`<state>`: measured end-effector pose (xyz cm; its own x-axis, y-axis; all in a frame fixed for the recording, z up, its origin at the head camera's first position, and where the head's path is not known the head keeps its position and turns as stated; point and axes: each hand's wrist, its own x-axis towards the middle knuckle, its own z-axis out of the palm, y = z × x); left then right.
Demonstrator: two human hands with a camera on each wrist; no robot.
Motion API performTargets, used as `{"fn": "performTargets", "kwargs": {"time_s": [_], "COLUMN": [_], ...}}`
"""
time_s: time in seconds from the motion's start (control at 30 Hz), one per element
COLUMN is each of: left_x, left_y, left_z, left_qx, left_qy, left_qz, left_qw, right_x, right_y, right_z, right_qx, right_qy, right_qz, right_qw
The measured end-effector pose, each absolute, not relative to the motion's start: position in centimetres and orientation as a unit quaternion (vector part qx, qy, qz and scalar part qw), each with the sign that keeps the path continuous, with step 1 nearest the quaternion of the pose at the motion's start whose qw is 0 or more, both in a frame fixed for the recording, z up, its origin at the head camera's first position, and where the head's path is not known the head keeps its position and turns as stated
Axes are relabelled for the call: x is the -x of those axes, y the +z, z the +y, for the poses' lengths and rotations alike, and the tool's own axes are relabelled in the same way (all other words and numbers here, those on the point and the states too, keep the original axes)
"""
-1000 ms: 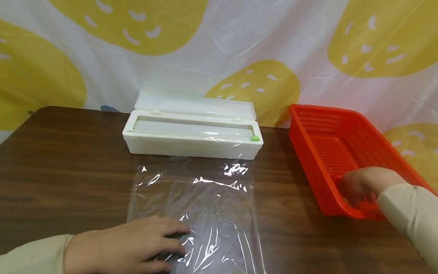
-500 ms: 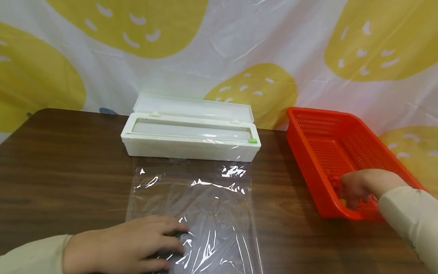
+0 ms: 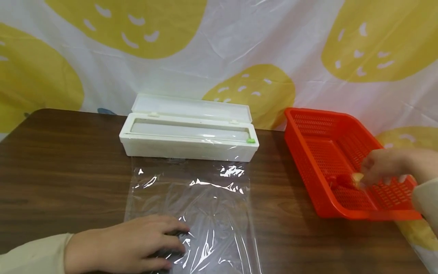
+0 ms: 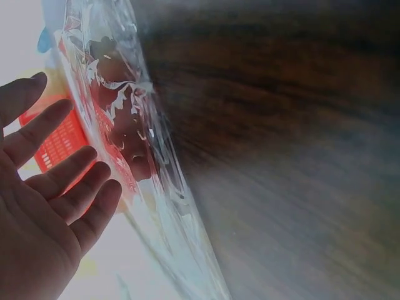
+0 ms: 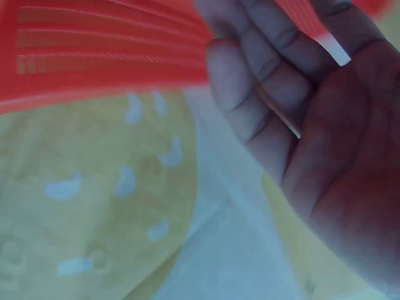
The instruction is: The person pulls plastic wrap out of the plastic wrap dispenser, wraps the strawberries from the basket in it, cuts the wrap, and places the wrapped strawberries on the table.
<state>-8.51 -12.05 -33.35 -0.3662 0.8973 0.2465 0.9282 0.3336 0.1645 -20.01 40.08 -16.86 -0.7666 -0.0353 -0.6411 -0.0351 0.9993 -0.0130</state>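
Note:
A sheet of clear cling film [image 3: 191,213] runs out from the white cling film dispenser [image 3: 188,146] toward me. My left hand [image 3: 137,243] lies over the film's left side, fingers spread; in the left wrist view the left hand [image 4: 50,187] shows loosely bent fingers beside the film. At the right, my right hand [image 3: 386,167] is over the red plastic basket [image 3: 308,163]. Its fingertips pinch the yellow end of a small blurred red thing [image 3: 345,180], whose kind I cannot tell. In the right wrist view the right hand [image 5: 300,94] has bent fingers, tips partly cut off.
The dispenser's lid [image 3: 191,108] stands raised at the back, and a green slide cutter [image 3: 251,140] sits at its right end. A patterned cloth [image 3: 232,45] hangs behind the dark wooden table [image 3: 61,171].
My right hand has moved up and to the right inside the basket, and the red thing with the yellow end has shifted with it. The left hand stays in place.

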Motion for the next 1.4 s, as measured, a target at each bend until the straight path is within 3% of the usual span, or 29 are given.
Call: {"fn": "performTargets", "kwargs": {"time_s": [0.2, 0.3, 0.43, 0.53, 0.73, 0.9, 1.13, 1.4], "left_x": [8.6, 8.7, 8.8, 8.8, 9.2, 9.0, 7.7, 7.6], "left_y": [-33.1, -32.6, -32.0, -31.6, -30.2, -29.0, -28.8, -29.6], "left_z": [-12.0, -12.0, -12.1, -12.0, -11.0, -10.1, -9.9, -9.7], "left_qx": [0.549, 0.538, 0.528, 0.517, 0.419, 0.319, 0.388, 0.397], "left_qy": [-0.139, -0.138, -0.141, -0.148, -0.217, -0.304, -0.351, -0.347], "left_qz": [-0.822, -0.829, -0.835, -0.84, -0.878, -0.895, -0.851, -0.849], "left_qw": [0.05, 0.064, 0.07, 0.07, 0.086, 0.072, 0.05, -0.011], "right_x": [21.1, 21.0, 20.4, 19.4, 16.4, 12.4, 8.5, 8.4], "right_y": [-13.9, -13.7, -14.0, -13.8, -15.3, -19.2, -22.5, -23.5], "right_z": [40.6, 39.4, 35.5, 31.2, 22.2, 16.8, 13.5, 13.2], "right_qx": [0.063, 0.085, 0.126, 0.161, 0.288, 0.35, 0.397, 0.393], "right_qy": [-0.056, -0.064, -0.064, -0.07, -0.095, -0.127, -0.08, -0.103], "right_qz": [0.953, 0.966, 0.98, 0.979, 0.95, 0.922, 0.909, 0.906], "right_qw": [0.292, 0.235, 0.141, 0.103, 0.077, 0.105, 0.1, 0.115]}}
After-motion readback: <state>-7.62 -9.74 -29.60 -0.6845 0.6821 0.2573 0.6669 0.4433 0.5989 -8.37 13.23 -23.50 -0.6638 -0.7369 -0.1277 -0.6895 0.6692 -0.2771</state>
